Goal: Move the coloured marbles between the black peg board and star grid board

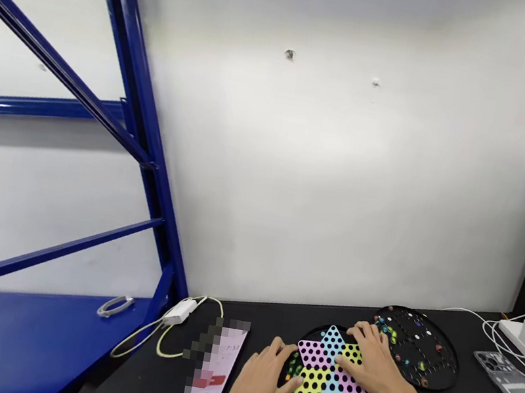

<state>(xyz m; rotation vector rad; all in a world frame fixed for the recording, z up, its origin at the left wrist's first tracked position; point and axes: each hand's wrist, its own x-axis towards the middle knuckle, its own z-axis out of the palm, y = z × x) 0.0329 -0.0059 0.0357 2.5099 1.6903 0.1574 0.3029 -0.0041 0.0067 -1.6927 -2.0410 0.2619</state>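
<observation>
So, what's at the far left?

A blue steel shelving frame, then a black table holding a white charger on a pale cable, and a phone with a pink screen, partly blurred out.

And the hands?

The left hand lies open, fingers spread, on the left edge of a star-shaped Chinese checkers board, which sits on the table just right of the phone. It isn't clenched, and I can't see it pinching anything.

The right hand?

Open too, palm down over the star's upper right points, fingers splayed toward a round black board dotted with marbles. That hand hides whether the two boards touch.

Is that a sound way to steady the board?

I'd say so: flat hands on opposite sides spread the pressure better than a pinch at one edge.

Further right?

A white power strip with a plug and looped white cables.
</observation>
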